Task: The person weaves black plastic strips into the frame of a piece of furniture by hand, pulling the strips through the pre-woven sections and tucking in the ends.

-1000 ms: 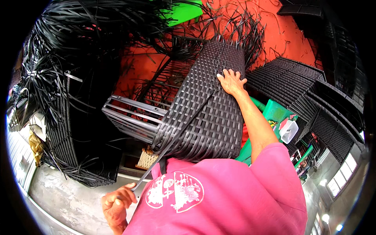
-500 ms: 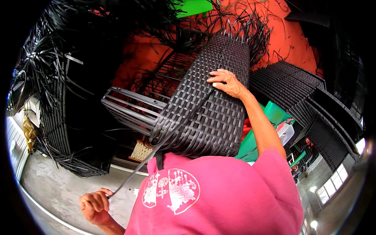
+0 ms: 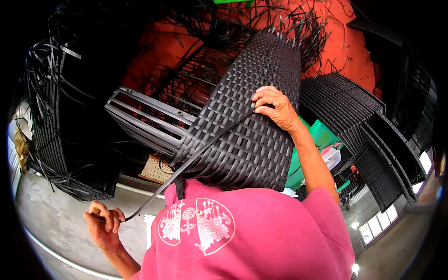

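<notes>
At the far left, a dark woven frame [image 3: 46, 140] is standing with loose strips hanging off it. The left hand [image 3: 103, 224] is keeping its fingers curled nearly closed around one end of a flat black strip [image 3: 189, 162]. The strip is running past the near left corner of a black woven piece [image 3: 249, 135], then slantwise to its middle. Metal bars [image 3: 177, 113] are jutting out beside that piece's left edge, and a pink shirt [image 3: 275, 228] is crowding its near end. At the piece's middle, the right hand [image 3: 275, 109] is bending its fingers toward the thumb, touching the strip; whether it is pinching, I cannot tell. Loose ends [image 3: 310, 37] are bristling at the far end, over a red floor [image 3: 343, 42]. Beyond the right edge, a green chair [image 3: 322, 134], a whitish box [image 3: 331, 158] and more woven panels [image 3: 343, 102] are crowding together.
</notes>
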A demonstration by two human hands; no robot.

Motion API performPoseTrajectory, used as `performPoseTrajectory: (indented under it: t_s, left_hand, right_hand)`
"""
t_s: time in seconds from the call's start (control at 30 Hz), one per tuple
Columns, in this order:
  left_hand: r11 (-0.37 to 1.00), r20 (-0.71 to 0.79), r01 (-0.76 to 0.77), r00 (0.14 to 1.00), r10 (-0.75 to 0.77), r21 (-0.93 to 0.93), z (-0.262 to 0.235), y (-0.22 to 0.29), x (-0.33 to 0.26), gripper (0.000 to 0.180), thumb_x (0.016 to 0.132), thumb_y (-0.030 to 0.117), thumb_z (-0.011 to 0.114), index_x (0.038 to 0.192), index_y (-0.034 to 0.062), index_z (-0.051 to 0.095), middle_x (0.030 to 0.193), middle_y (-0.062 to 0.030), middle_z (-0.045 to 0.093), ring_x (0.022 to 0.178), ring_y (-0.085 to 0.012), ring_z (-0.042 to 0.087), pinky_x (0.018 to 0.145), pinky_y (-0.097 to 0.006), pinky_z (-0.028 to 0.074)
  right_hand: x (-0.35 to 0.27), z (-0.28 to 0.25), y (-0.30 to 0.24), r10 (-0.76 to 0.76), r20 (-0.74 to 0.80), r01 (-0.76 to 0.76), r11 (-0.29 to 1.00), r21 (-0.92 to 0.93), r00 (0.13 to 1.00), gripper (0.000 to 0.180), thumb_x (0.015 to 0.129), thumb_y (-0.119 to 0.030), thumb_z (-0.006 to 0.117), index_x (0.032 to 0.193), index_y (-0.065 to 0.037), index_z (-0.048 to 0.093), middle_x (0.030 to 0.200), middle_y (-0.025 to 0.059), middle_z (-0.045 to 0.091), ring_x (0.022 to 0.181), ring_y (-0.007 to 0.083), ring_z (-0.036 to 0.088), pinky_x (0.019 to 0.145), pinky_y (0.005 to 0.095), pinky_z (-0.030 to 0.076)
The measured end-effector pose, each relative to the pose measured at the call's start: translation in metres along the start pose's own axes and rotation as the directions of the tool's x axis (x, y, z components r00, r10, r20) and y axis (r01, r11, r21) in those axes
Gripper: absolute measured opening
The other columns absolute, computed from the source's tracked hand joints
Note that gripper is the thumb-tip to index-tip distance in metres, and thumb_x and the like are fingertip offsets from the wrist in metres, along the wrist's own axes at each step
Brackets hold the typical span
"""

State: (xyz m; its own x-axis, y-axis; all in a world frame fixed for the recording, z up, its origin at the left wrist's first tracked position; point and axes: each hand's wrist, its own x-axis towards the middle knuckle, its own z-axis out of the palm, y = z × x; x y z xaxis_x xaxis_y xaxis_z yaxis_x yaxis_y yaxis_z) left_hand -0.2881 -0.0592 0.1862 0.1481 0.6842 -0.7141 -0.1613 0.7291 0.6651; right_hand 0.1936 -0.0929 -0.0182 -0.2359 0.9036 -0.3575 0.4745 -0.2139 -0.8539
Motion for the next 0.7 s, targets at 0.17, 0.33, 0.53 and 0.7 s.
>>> performPoseTrajectory:
  t_s: [0.17, 0.33, 0.53, 0.7]
  left_hand:
    - [0.963, -0.271, 0.12, 0.961, -0.052, 0.24, 0.013, -0.014, 0.024, 0.027, 0.099, 0.029, 0.047, 0.096, 0.002, 0.05, 0.053, 0.0008, 0.037, 0.046, -0.0105, 0.039, 0.056, -0.028, 0.042]
    - [-0.029, 0.138, -0.156, 0.753, 0.644, 0.987, 0.055, -0.009, 0.078, 0.041, 0.094, 0.011, 0.052, 0.132, -0.0001, 0.045, 0.119, -0.0127, 0.057, 0.113, -0.0252, 0.051, 0.101, -0.034, 0.035]
    - [0.634, 0.398, -0.349, 0.915, 0.07, 0.691, 0.2, -0.059, 0.134, 0.031, 0.084, 0.002, 0.059, 0.114, -0.0049, 0.055, 0.114, -0.0252, 0.058, 0.107, -0.039, 0.056, 0.092, -0.039, 0.045]
    - [0.613, 0.328, 0.195, 0.702, -0.632, 0.765, 0.233, -0.117, 0.197, 0.026, 0.094, 0.021, 0.052, 0.092, -0.0036, 0.06, 0.066, -0.0129, 0.064, 0.057, -0.022, 0.064, 0.048, -0.031, 0.049]
  right_hand:
    - [0.002, 0.008, -0.009, -0.032, -0.082, 0.02, 0.99, -0.141, 0.996, 0.007, 0.077, -0.008, 0.067, 0.082, -0.006, 0.063, 0.082, 0.0044, 0.062, 0.087, 0.0227, 0.059, 0.077, 0.0352, 0.045]
    - [0.002, 0.009, -0.021, -0.278, -0.085, 0.233, 0.907, -0.35, 0.957, 0.008, 0.075, -0.002, 0.066, 0.081, -0.004, 0.061, 0.078, 0.0066, 0.061, 0.075, 0.0244, 0.06, 0.07, 0.0344, 0.048]
    - [0.002, 0.018, -0.031, -0.429, -0.192, 0.291, 0.819, -0.495, 0.883, 0.009, 0.071, -0.002, 0.064, 0.08, -0.001, 0.061, 0.077, 0.0081, 0.06, 0.068, 0.0216, 0.062, 0.056, 0.0307, 0.052]
    - [-0.001, 0.019, -0.034, -0.393, -0.203, 0.253, 0.832, -0.494, 0.897, 0.013, 0.07, -0.002, 0.063, 0.083, -0.001, 0.063, 0.077, 0.0079, 0.061, 0.07, 0.0216, 0.063, 0.06, 0.0304, 0.053]
